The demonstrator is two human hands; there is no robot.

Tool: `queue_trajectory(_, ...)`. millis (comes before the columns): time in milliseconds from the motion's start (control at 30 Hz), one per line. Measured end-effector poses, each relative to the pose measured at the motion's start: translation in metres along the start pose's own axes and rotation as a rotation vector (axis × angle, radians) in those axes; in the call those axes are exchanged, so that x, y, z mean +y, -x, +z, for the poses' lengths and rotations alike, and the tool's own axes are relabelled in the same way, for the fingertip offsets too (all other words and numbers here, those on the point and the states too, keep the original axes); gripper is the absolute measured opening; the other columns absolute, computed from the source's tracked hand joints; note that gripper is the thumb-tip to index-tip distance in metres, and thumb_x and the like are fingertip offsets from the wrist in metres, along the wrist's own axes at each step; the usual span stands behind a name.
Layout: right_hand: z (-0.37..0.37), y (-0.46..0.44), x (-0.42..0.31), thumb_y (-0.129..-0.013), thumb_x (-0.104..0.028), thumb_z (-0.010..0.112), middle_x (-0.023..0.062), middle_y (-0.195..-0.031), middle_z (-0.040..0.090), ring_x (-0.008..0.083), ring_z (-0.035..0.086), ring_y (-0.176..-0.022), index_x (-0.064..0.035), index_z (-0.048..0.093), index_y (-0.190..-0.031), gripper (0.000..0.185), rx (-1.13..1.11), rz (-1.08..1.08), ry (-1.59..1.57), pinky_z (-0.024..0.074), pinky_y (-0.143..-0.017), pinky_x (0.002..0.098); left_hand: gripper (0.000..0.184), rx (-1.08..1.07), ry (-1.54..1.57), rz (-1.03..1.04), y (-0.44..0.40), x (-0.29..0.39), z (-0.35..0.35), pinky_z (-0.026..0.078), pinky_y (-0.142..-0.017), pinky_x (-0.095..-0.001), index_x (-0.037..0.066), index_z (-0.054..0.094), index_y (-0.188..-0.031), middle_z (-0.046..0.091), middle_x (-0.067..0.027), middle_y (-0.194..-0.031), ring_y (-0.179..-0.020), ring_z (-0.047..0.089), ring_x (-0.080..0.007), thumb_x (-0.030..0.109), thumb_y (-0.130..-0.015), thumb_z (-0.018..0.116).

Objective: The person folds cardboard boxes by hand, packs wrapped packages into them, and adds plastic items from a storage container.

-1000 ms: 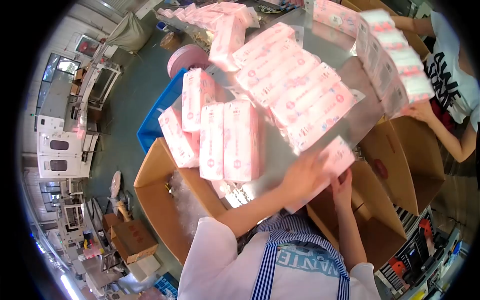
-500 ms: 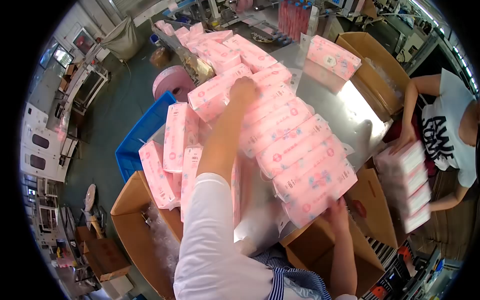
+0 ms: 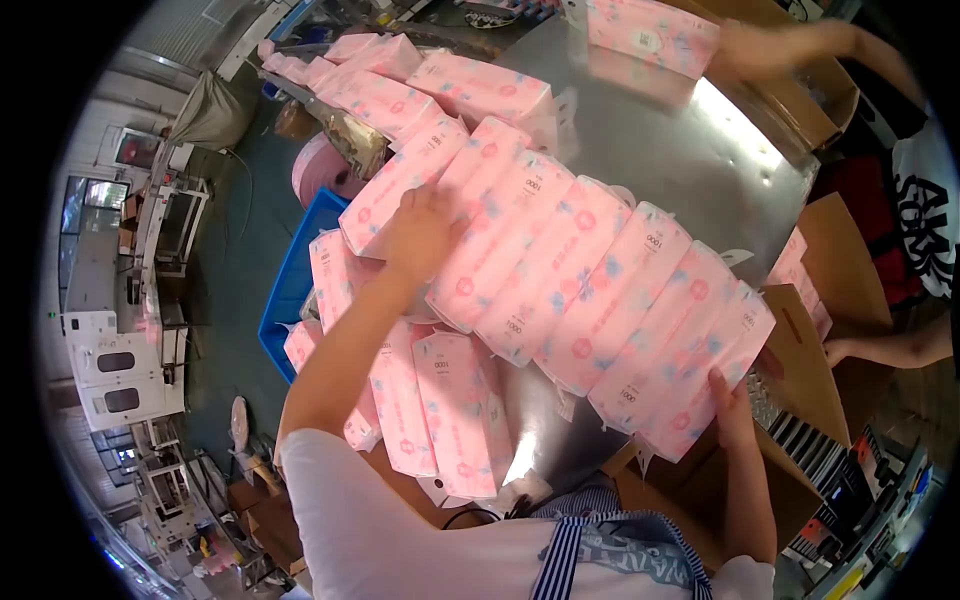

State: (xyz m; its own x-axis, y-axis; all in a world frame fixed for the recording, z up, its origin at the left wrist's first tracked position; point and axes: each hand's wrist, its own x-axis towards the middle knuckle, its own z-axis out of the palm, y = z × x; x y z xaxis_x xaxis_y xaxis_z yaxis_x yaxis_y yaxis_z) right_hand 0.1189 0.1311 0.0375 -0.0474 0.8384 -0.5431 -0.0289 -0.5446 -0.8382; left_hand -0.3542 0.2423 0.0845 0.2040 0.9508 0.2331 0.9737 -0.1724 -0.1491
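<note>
A slanting row of several pink tissue packs (image 3: 575, 285) lies side by side on the metal table, printed with flowers and the number 1000. My left hand (image 3: 425, 235) presses against the upper-left end of this row, fingers bent over the first pack's edge. Another tissue pack (image 3: 405, 185) lies right behind that hand. At the lower-right end, my right hand (image 3: 735, 405) grips the last pack, thumb on its front face and the other fingers hidden. Between them, the two hands hold the row together. Below my left forearm stand loose tissue packs (image 3: 455, 410).
An open cardboard box (image 3: 790, 490) sits below the row's right end. A blue bin (image 3: 290, 290) stands at left. More packs (image 3: 385, 105) trail along the conveyor. At right, a co-worker's blurred hand (image 3: 745, 50) is at a tissue pack (image 3: 650, 40); another carton (image 3: 840, 260) stands nearby.
My hands and the row have shifted, and the packs now lie at a steeper slant. The co-worker's stack has gone down into a carton, and one co-worker hand has reached to the far pack.
</note>
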Motion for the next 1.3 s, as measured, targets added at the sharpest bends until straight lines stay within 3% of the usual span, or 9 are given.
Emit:
queue_trajectory(267, -0.017, -0.015, -0.011, -0.089, -0.031, 0.058, 0.0094, -0.125, 0.048, 0.0218, 0.05, -0.112, -0.0044, 0.033, -0.132, 0.057, -0.083, 0.065, -0.101, 0.0427, -0.094, 0.0385, 0.031, -0.327, 0.171, -0.061, -0.004, 0.041, -0.018, 0.048, -0.07, -0.0376, 0.001, 0.057, -0.101, 0.056, -0.0152, -0.086, -0.081, 0.058, -0.0289, 0.026, -0.082, 0.058)
queue_trajectory(433, -0.028, -0.019, -0.053, -0.087, -0.035, 0.059, 0.008, -0.124, 0.049, 0.0257, 0.053, -0.109, -0.0131, 0.033, -0.131, 0.056, -0.189, 0.448, -0.037, 0.0489, -0.084, 0.053, 0.037, -0.523, 0.34, 0.003, -0.02, 0.037, -0.029, 0.05, -0.064, -0.0363, 0.001, 0.055, -0.107, 0.057, -0.0187, -0.085, -0.084, 0.06, -0.0256, 0.031, -0.086, 0.055)
queue_trajectory(500, -0.028, -0.02, -0.059, -0.087, -0.035, 0.059, 0.008, -0.124, 0.049, 0.026, 0.053, -0.109, -0.0129, 0.033, -0.132, 0.056, -0.224, 0.466, -0.026, 0.0489, -0.084, 0.0532, 0.048, -0.878, 0.818, -0.554, -0.022, 0.038, -0.026, 0.051, -0.064, -0.0383, 0.002, 0.05, -0.119, 0.06, -0.0151, -0.095, -0.087, 0.06, -0.0224, 0.038, -0.088, 0.054)
queue_trajectory(533, -0.027, -0.02, -0.061, -0.087, -0.034, 0.06, 0.0082, -0.124, 0.049, 0.0258, 0.052, -0.109, -0.012, 0.033, -0.131, 0.056, -0.224, 0.466, -0.081, 0.0482, -0.085, 0.0519, 0.048, -0.886, 0.813, -0.549, -0.027, 0.037, -0.023, 0.051, -0.064, -0.0383, 0.002, 0.05, -0.119, 0.06, -0.0151, -0.095, -0.087, 0.06, -0.0224, 0.038, -0.088, 0.054)
queue_trajectory(600, -0.022, -0.017, -0.055, -0.087, -0.033, 0.06, 0.0083, -0.123, 0.049, 0.0255, 0.052, -0.11, -0.0112, 0.034, -0.131, 0.056, -0.212, 0.465, -0.137, 0.0476, -0.087, 0.0507, 0.063, -1.002, 1.491, -1.073, -0.041, 0.037, -0.014, 0.048, -0.084, -0.035, 0.004, 0.038, -0.132, 0.061, -0.0102, -0.108, -0.096, 0.06, -0.019, 0.043, -0.086, 0.057)
queue_trajectory(700, -0.011, -0.011, -0.026, -0.087, -0.025, 0.059, 0.0092, -0.122, 0.051, 0.0237, 0.051, -0.112, -0.0071, 0.038, -0.129, 0.05, -0.099, 0.306, -0.441, 0.0429, -0.094, 0.0401, 0.073, -1.087, 1.759, -0.974, -0.047, 0.039, 0.014, 0.044, -0.093, -0.0369, 0.006, 0.033, -0.136, 0.054, -0.0079, -0.122, -0.107, 0.056, -0.0205, 0.048, -0.083, 0.059)
queue_trajectory(800, -0.003, -0.001, -0.017, -0.087, -0.023, 0.058, 0.0096, -0.122, 0.051, 0.0238, 0.051, -0.111, -0.0077, 0.038, -0.129, 0.049, 0.018, 0.25, -0.447, 0.0431, -0.094, 0.0397, 0.062, -0.921, 1.782, -1.052, -0.048, 0.039, 0.021, 0.05, -0.086, -0.0367, 0.006, 0.044, -0.128, 0.055, -0.0102, -0.119, -0.104, 0.057, -0.0206, 0.042, -0.082, 0.063)
queue_trajectory(867, -0.002, 0.0, -0.02, -0.086, -0.022, 0.058, 0.0099, -0.121, 0.051, 0.0242, 0.051, -0.111, -0.0068, 0.036, -0.129, 0.051, 0.071, 0.277, -0.462, 0.0433, -0.094, 0.0405, 0.066, -1.046, 1.859, -1.036, -0.042, 0.032, 0.045, 0.048, -0.089, -0.0381, 0.008, 0.041, -0.132, 0.054, -0.0094, -0.122, -0.109, 0.054, -0.0209, 0.047, -0.083, 0.061)
queue_trajectory(1300, -0.013, 0.02, -0.012, -0.077, -0.008, 0.068, 0.0099, -0.127, 0.046, 0.0236, 0.05, -0.111, -0.011, 0.024, -0.137, 0.075, -0.12, 0.055, -0.243, 0.047, -0.089, 0.0406, 0.057, -0.653, 1.971, -0.488, -0.009, 0.037, 0.017, 0.045, -0.093, -0.0372, 0.009, 0.039, -0.134, 0.054, -0.007, -0.121, -0.113, 0.051, -0.0181, 0.044, -0.089, 0.05)
